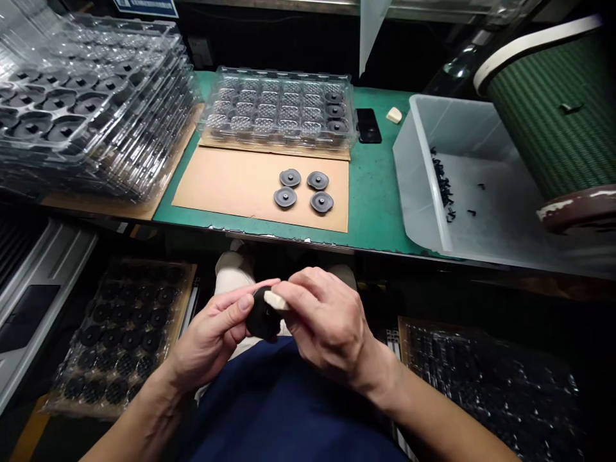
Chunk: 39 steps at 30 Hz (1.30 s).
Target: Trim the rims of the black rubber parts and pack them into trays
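My left hand [216,330] is closed on a round black plastic disc [258,321], with the thumb on its face near the rim. In my right hand [332,321] a small cream-white block [276,300] is pinched between thumb and fingers. That block meets the disc's upper right part, and the right fingers hide the rest of the disc. Both hands are above my lap, in front of the bench edge. Several dark grey discs [317,180], each with a small centre hub, lie on a cardboard sheet [226,186] on the bench.
A clear compartment tray [274,138] with a few dark discs stands behind the cardboard. Stacked trays [96,115] rise at left. A phone [368,126], another cream block [393,115], a translucent bin [418,192] with small black bits and a green basket [553,109] are right.
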Motion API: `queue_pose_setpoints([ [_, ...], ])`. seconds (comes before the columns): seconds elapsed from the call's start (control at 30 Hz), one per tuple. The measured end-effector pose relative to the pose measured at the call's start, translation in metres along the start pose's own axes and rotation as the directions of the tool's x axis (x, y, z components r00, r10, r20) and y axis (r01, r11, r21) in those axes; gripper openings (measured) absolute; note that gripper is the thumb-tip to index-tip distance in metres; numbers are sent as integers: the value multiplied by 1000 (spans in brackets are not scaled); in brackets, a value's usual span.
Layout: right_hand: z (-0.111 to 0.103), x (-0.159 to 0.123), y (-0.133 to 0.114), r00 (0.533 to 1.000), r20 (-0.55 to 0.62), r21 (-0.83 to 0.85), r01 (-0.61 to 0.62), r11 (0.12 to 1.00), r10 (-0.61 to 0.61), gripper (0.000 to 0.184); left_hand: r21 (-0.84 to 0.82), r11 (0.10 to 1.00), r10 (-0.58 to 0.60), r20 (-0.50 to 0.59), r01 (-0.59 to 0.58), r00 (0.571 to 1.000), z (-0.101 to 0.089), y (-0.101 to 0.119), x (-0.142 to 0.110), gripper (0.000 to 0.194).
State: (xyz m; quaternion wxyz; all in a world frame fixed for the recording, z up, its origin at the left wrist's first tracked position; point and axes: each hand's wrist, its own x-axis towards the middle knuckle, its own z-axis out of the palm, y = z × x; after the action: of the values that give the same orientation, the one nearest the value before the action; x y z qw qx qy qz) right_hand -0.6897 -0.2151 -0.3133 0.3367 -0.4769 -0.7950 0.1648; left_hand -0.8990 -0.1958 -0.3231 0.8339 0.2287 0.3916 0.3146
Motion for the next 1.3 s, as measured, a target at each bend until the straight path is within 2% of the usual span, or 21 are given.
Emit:
queue_pose_setpoints([
  [0.07, 2, 1, 0, 999, -41, -1, 11, 1000, -11, 14, -21, 1000, 16, -6, -16, 1000, 0, 0, -1, 38],
  [0.13, 5, 0, -2, 990, -36, 101, -134, 986, 138, 7, -55, 994, 89, -86, -94, 992, 1, 1, -1, 40],
  [0.2, 8, -1, -6, 962, 32, 207, -272, 940, 271, 15, -66, 986, 144, -152, -156, 978, 2, 2, -1, 42],
  [0.23, 9, -1, -7, 955, 50, 218, -296, 930, 292, 18, -62, 986, 145, -150, -156, 978, 2, 3, -1, 43],
  [0.3, 8, 0, -7, 968, 30, 163, -250, 954, 249, 19, -25, 994, 105, -90, -107, 990, -2, 3, 0, 41],
  [0.4, 4, 3, -2, 999, 8, 37, -45, 998, 45, 13, 56, 998, 12, 37, -14, 999, -10, 4, 1, 39],
  [0.47, 2, 5, 0, 995, 20, 0, 99, 995, -99, 16, 62, 997, -43, 100, 37, 994, -12, 4, 1, 38],
  [0.53, 3, 6, 1, 993, -21, -13, 119, 993, -120, 19, 14, 999, -45, 94, 44, 995, -10, 4, 1, 38],
  [0.57, 4, 6, 0, 997, -54, 4, 63, 998, -63, 15, -18, 1000, -11, 50, 11, 999, -8, 5, 0, 38],
  [0.63, 9, 5, -2, 986, -51, 124, -150, 981, 157, 8, -60, 994, 90, -83, -95, 993, -3, 6, 0, 44],
  [0.7, 13, 3, -4, 942, 42, 244, -334, 911, 334, 21, -57, 984, 158, -184, -171, 970, -2, 7, 0, 54],
  [0.73, 14, 2, -5, 929, 76, 263, -368, 892, 361, 24, -44, 984, 160, -194, -172, 968, -2, 7, 0, 55],
  [0.8, 15, 1, -3, 945, 58, 227, -327, 917, 322, 22, 3, 993, 114, -152, -115, 982, -6, 7, 1, 49],
  [0.9, 13, 0, 2, 986, 18, 121, -166, 979, 165, 11, 93, 996, 15, -23, -13, 1000, -12, 6, 2, 42],
  [0.97, 11, 0, 5, 997, 33, 107, -66, 992, 63, 14, 108, 993, -41, 47, 36, 998, -15, 6, 3, 40],
  [1.07, 8, 2, 9, 998, 32, 141, 53, 989, -58, 23, 54, 991, -130, 103, 125, 986, -18, 3, 4, 35],
  [1.2, 6, 5, 12, 976, 89, 124, 188, 974, -200, 24, -39, 977, -202, 135, 209, 970, -19, -2, 6, 37],
  [1.27, 8, 6, 11, 982, 50, 72, 179, 981, -183, 21, -97, 981, -159, 106, 169, 982, -16, -3, 6, 33],
  [1.3, 10, 6, 10, 994, 8, 55, 107, 993, -108, 17, -126, 985, -109, 66, 116, 992, -15, -3, 7, 30],
])
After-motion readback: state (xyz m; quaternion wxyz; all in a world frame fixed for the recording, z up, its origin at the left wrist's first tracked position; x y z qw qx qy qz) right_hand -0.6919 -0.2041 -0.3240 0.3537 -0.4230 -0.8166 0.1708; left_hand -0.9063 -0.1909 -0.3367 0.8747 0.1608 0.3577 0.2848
